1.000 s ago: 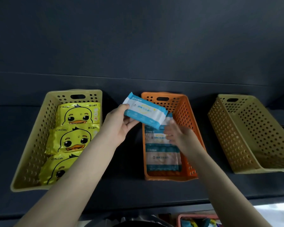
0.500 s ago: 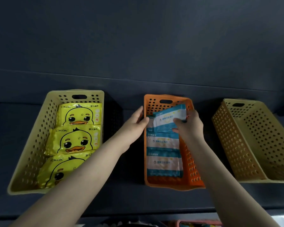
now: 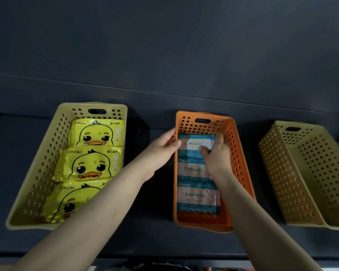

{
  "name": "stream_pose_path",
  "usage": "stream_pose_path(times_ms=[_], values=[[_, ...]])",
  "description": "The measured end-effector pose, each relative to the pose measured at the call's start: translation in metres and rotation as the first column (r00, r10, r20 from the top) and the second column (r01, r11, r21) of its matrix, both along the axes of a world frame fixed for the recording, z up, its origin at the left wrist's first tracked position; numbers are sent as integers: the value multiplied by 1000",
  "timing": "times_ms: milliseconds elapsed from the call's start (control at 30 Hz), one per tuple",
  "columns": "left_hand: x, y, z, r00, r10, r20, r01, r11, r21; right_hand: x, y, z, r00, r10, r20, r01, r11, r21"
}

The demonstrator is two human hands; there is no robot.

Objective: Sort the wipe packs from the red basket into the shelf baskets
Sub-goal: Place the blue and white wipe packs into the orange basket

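1. Blue wipe pack point(image 3: 194, 145): far end of the orange basket point(image 3: 240, 163), on the shelf point(image 3: 12, 157).
2. Right hand point(image 3: 216, 155): I see its fingers point(image 3: 219, 136) curled, gripping that pack.
3. Left hand point(image 3: 160, 147): fingers straight, touching the basket's left rim.

Blue-and-white wipe pack point(image 3: 194, 144) flat at far end of orange basket point(image 3: 241, 163); two like packs point(image 3: 194, 194) nearer; three yellow duck packs point(image 3: 94, 165) in pale basket point(image 3: 41, 173) left of it.
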State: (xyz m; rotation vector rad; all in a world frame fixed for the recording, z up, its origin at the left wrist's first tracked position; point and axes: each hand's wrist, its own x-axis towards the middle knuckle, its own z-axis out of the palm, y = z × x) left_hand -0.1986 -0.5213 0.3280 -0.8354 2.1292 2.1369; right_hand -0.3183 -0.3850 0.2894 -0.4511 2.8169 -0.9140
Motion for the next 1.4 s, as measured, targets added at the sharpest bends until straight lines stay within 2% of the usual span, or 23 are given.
stream_pose_path(times_ms=[100,233,367,467,600,700,767,900,1033,1267,1400], values=[[-1,-1,0,1000,-4,6,4,1000,10,1,-2,-5,991,119,-67,-109,984,139],[-3,-2,-1,1000,-1,8,1,1000,3,-1,-3,-11,992,125,18,-126,988,83],[-3,-3,-2,1000,3,28,-3,1000,-27,-5,-5,-9,988,153,20,-154,984,91],[0,0,9,999,-14,30,18,989,-146,-7,-6,10,979,198,49,-201,978,63],[14,3,19,998,35,46,-13,909,-416,10,14,57,965,248,-87,-245,968,46],[41,7,30,999,29,-21,-36,843,-537,44,42,88,948,214,-236,-218,976,13],[66,13,39,996,0,-91,-53,818,-572,75,61,100,945,168,-279,-184,982,-31],[132,41,47,971,-77,-227,-64,828,-556,155,99,100,947,71,-314,-120,983,-139],[209,70,27,934,-272,-230,112,837,-535,249,139,70,968,-43,-248,-3,983,-182],[310,107,-66,884,-466,36,435,791,-430,376,209,-8,987,-149,64,151,988,-28],[338,132,-108,844,-521,124,526,764,-374,417,248,-41,955,-192,225,188,981,43]])
